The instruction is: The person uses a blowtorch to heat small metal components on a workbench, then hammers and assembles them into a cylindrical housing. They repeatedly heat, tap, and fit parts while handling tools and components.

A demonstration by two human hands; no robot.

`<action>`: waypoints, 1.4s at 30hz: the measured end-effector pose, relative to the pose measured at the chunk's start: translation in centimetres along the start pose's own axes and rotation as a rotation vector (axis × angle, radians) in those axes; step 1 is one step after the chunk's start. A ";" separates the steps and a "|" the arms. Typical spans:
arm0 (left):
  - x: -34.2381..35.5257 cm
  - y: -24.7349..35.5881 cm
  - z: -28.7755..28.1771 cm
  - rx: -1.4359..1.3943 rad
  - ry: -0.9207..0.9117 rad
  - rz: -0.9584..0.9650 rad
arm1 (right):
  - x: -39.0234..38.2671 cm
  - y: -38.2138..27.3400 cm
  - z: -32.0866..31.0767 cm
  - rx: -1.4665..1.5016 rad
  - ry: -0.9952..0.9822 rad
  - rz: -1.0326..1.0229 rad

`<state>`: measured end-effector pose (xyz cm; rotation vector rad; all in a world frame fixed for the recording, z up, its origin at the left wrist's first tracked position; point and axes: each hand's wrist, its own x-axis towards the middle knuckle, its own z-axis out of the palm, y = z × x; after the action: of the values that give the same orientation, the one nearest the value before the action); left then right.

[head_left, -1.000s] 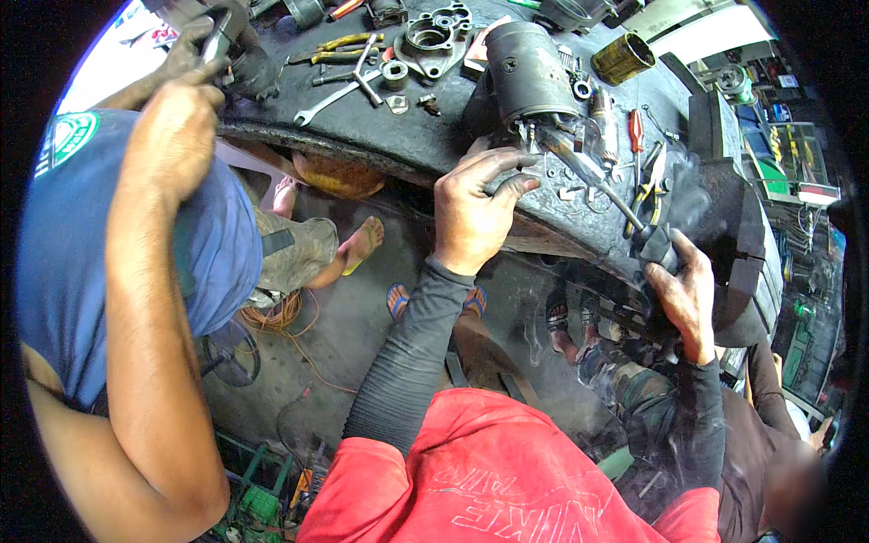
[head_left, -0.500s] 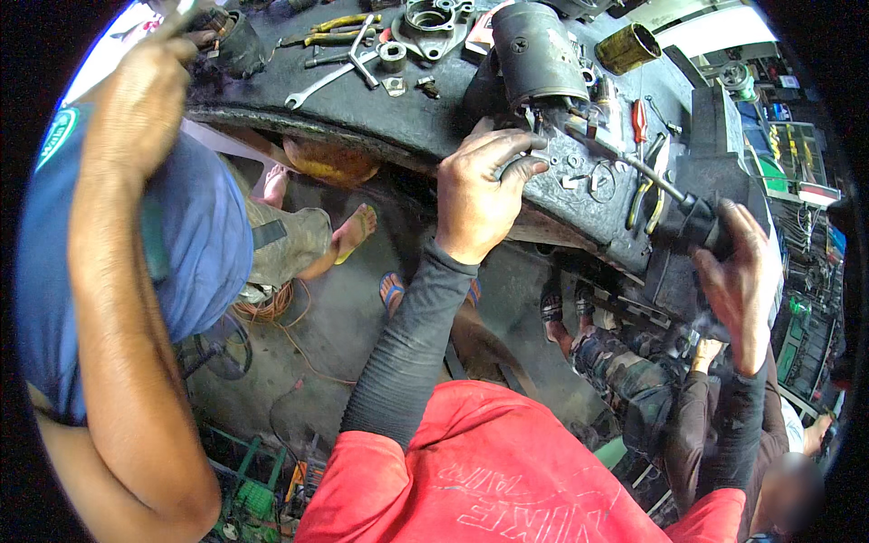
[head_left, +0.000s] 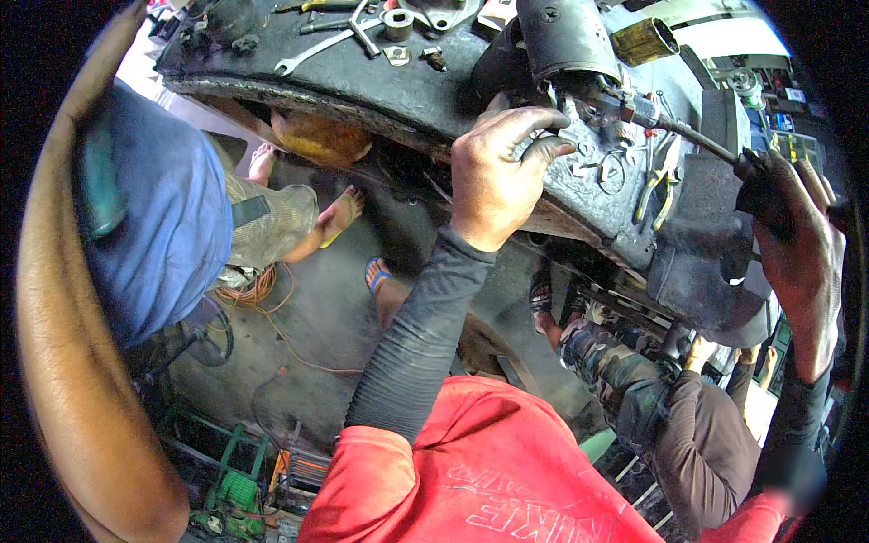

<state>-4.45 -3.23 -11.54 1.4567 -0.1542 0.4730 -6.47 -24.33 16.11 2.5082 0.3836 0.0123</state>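
Note:
My right hand [head_left: 801,244] is wrapped round the dark handle of a large soldering iron [head_left: 697,138]. Its metal shaft runs left to a block-shaped tip beside the open end of a grey cylindrical motor housing [head_left: 568,41]. Close in front of that end is my left hand [head_left: 502,172], with its fingers bent and the thumb near the index finger. Whatever it pinches is too small or hidden to make out. Wires and small metal parts at the housing's end are partly covered by my fingers and the iron. Small washers and a thin ring [head_left: 613,172] lie just below the iron.
Pliers [head_left: 665,176] lie right of the rings on the dark workbench [head_left: 398,104]. Farther left are a wrench [head_left: 317,56] and a metal collar [head_left: 396,24]. A yellowish can [head_left: 644,42] stands behind. A person in blue [head_left: 158,208] is at my left; another person crouches at lower right.
The view has shifted, and bench items sit higher in it. My right hand has moved outward to the right with the soldering iron. My left hand stays by the motor housing.

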 end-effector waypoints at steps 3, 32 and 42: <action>-0.3 -0.6 0.4 -0.006 0.034 0.044 | 0.2 2.2 0.4 -0.064 0.011 -0.124; -1.0 -2.2 2.1 -0.103 0.162 0.118 | -14.1 8.4 10.8 0.137 0.178 0.078; -1.0 -2.0 2.2 -0.081 0.185 0.121 | -19.7 9.8 13.5 0.078 0.185 0.127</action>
<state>-4.17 -5.70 -13.53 1.3220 -0.1131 0.6900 -21.43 -45.01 12.03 2.6131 0.3032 0.2862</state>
